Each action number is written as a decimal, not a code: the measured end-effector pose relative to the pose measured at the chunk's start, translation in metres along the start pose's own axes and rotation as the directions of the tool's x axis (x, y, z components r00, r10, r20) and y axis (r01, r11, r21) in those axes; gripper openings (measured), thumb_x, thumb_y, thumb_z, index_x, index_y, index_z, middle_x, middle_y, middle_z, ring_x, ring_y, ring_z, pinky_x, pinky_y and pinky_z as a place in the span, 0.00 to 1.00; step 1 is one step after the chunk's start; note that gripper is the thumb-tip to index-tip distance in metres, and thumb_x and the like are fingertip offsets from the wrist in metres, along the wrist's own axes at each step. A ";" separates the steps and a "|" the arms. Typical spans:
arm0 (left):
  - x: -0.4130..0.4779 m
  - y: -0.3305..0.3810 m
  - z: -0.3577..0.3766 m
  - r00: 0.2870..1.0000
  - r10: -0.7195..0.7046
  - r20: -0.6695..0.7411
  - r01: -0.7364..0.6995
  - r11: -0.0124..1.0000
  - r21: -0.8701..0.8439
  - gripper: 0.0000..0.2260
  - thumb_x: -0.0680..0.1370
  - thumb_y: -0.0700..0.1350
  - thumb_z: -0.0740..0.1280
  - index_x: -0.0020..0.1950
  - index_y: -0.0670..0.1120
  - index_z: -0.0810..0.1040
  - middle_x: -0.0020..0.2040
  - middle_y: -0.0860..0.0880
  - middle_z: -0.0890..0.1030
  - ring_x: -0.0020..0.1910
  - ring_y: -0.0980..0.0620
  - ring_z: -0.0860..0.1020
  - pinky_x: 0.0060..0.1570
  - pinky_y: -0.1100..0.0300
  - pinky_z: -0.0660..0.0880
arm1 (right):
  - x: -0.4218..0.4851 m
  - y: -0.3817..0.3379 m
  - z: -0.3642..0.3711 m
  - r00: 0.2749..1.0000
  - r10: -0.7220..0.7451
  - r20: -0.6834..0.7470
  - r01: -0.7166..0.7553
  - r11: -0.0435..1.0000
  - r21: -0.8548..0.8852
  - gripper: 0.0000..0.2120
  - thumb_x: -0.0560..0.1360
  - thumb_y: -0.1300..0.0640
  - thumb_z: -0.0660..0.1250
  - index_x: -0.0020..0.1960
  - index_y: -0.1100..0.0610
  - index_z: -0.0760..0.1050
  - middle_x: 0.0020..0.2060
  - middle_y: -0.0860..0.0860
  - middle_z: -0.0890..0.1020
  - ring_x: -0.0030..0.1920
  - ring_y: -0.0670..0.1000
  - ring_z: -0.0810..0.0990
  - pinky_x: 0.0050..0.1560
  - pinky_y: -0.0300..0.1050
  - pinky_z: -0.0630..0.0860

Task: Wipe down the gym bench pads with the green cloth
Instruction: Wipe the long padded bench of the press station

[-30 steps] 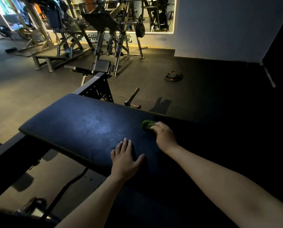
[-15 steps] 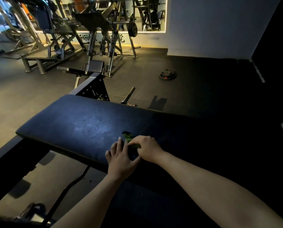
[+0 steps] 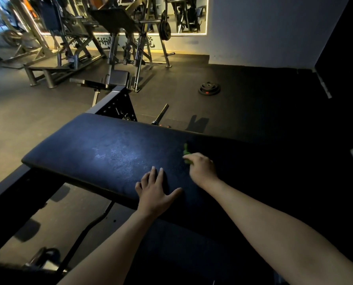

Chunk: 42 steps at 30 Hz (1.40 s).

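A long dark blue bench pad stretches across the middle of the head view, with a damp sheen near its centre. My right hand grips the green cloth and presses it onto the pad toward the dim right part; only a small bit of green shows past the fingers. My left hand lies flat on the pad near its front edge, fingers spread, holding nothing.
The bench's black steel frame rises behind the pad and runs down the left side. A barbell sleeve and a weight plate lie on the floor beyond. Plate-loaded machines stand along the mirrored back wall.
My right hand slid the cloth from beside my left hand away to the right and farther across the pad. My left hand stayed flat in nearly the same spot.
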State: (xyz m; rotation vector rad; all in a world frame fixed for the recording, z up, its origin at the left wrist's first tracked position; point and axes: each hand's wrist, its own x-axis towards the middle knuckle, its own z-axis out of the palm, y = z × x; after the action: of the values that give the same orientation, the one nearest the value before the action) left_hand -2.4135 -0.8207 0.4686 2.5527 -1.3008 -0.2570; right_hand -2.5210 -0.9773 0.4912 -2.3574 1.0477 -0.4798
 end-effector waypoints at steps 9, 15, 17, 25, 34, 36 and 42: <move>-0.028 -0.058 -0.005 0.981 -0.180 -0.067 0.176 0.982 -0.063 0.49 0.62 0.81 0.47 0.81 0.60 0.54 0.83 0.50 0.46 0.80 0.49 0.41 0.76 0.44 0.44 | -0.047 -0.060 0.031 0.908 -0.345 0.239 0.338 0.939 0.070 0.18 0.75 0.61 0.61 0.61 0.49 0.81 0.60 0.47 0.81 0.59 0.53 0.79 0.60 0.49 0.75; -0.030 -0.062 -0.006 0.989 -0.148 -0.014 0.145 0.983 -0.111 0.51 0.62 0.81 0.47 0.82 0.60 0.49 0.83 0.51 0.41 0.80 0.50 0.38 0.75 0.46 0.39 | -0.017 -0.051 0.026 0.961 -0.276 0.035 0.276 0.961 0.013 0.18 0.76 0.59 0.57 0.56 0.53 0.83 0.55 0.53 0.83 0.54 0.57 0.78 0.55 0.50 0.76; -0.035 -0.072 -0.005 0.994 -0.110 -0.023 0.106 0.984 -0.144 0.52 0.63 0.81 0.49 0.82 0.57 0.48 0.83 0.52 0.42 0.80 0.54 0.37 0.76 0.48 0.38 | 0.000 -0.040 0.023 0.990 -0.127 -0.060 0.126 0.992 -0.029 0.19 0.77 0.62 0.56 0.61 0.55 0.81 0.59 0.55 0.81 0.59 0.58 0.76 0.62 0.50 0.73; -0.058 -0.083 0.007 0.970 -0.154 -0.188 0.104 0.962 -0.252 0.56 0.64 0.83 0.53 0.82 0.47 0.56 0.83 0.45 0.52 0.81 0.49 0.45 0.78 0.56 0.42 | -0.038 -0.082 0.059 0.981 -0.178 0.081 0.173 0.983 0.067 0.17 0.75 0.61 0.62 0.58 0.50 0.83 0.59 0.48 0.83 0.59 0.54 0.80 0.59 0.44 0.74; -0.058 -0.115 -0.002 0.989 0.021 -0.147 -0.049 0.981 -0.189 0.46 0.73 0.68 0.66 0.82 0.44 0.55 0.82 0.49 0.52 0.79 0.56 0.45 0.77 0.60 0.44 | -0.062 -0.094 0.058 0.895 -0.442 0.056 0.416 0.875 0.248 0.14 0.75 0.64 0.63 0.54 0.55 0.85 0.53 0.51 0.85 0.54 0.52 0.83 0.58 0.45 0.77; -0.057 -0.116 -0.003 0.989 0.033 -0.145 -0.063 0.976 -0.209 0.42 0.77 0.60 0.70 0.82 0.45 0.54 0.82 0.50 0.51 0.79 0.58 0.43 0.79 0.59 0.44 | -0.050 -0.084 0.050 0.927 -0.333 -0.173 0.362 0.914 0.183 0.14 0.74 0.66 0.64 0.54 0.56 0.84 0.53 0.53 0.84 0.55 0.55 0.82 0.59 0.49 0.76; -0.057 -0.121 -0.006 0.994 0.063 -0.090 -0.083 0.967 -0.241 0.39 0.78 0.48 0.70 0.82 0.45 0.52 0.83 0.50 0.50 0.81 0.52 0.45 0.78 0.60 0.45 | -0.046 -0.079 0.060 0.995 -0.064 0.083 0.071 0.994 -0.087 0.15 0.80 0.53 0.62 0.64 0.45 0.78 0.66 0.43 0.76 0.67 0.54 0.69 0.67 0.49 0.63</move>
State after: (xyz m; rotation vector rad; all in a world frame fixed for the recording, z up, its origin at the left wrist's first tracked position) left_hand -2.3526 -0.7049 0.4381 2.2810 -1.2465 -0.2761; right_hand -2.4742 -0.8787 0.4833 -2.4759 0.9745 -0.3665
